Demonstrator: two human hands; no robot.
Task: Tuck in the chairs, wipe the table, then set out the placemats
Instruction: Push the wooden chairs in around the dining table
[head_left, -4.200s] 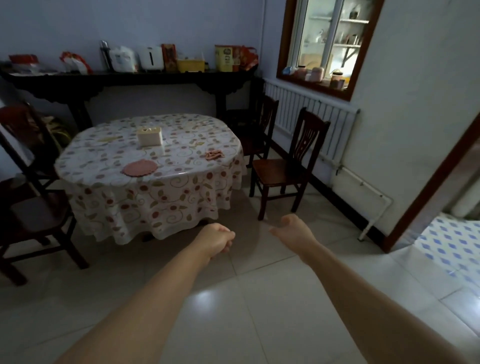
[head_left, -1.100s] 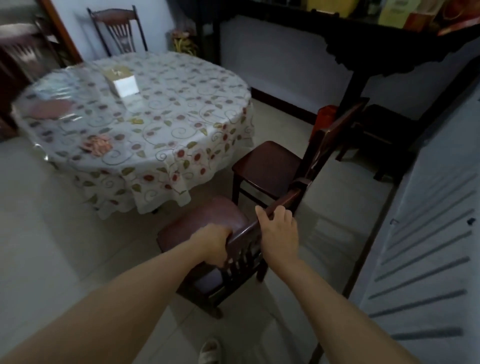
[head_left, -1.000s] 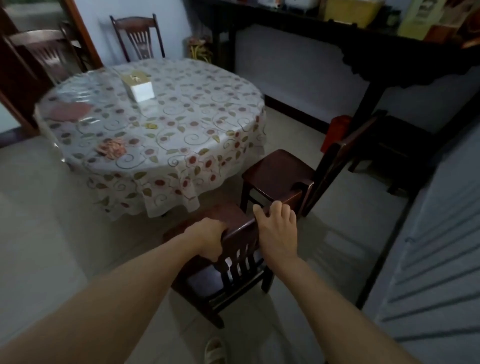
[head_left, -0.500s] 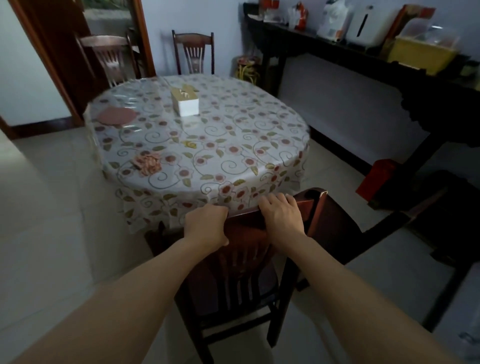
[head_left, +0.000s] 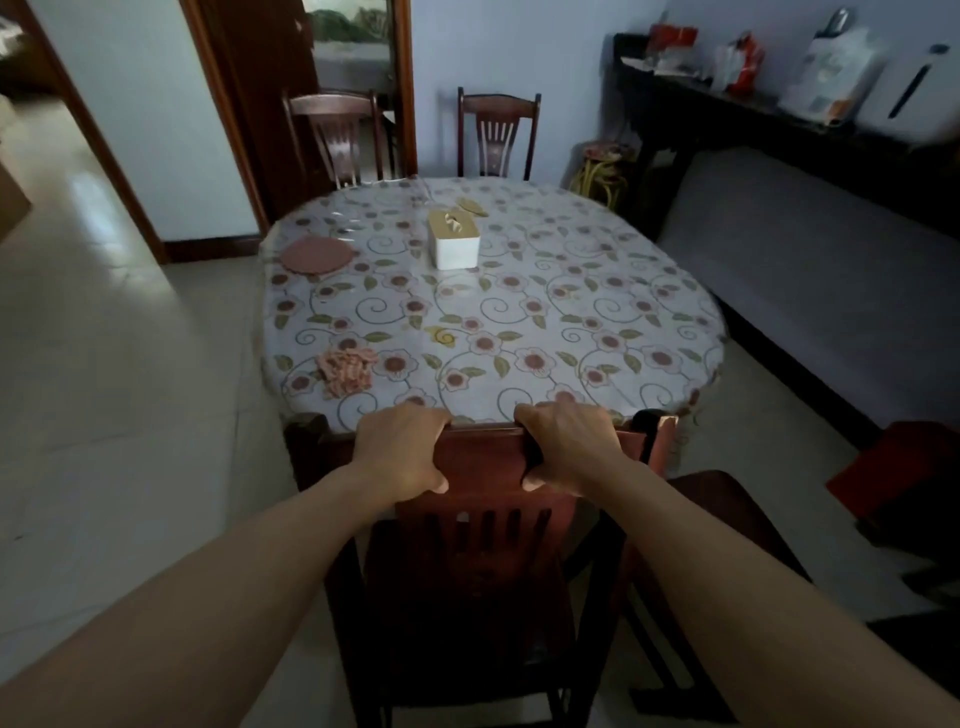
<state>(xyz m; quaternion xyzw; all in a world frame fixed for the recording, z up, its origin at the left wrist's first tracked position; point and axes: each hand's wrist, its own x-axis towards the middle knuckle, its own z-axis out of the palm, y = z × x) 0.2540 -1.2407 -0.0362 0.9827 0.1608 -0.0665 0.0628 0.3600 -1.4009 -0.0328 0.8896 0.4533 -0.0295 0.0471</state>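
both hands (head_left: 483, 452) grip chair (head_left: 480, 483) against table (head_left: 649, 332); cloth (head_left: 347, 370) beside.

Dim room: pale tiled floor (head_left: 114, 395), bluish walls (head_left: 561, 57), dark sideboard (head_left: 727, 119), wood-framed doorway (head_left: 218, 119).
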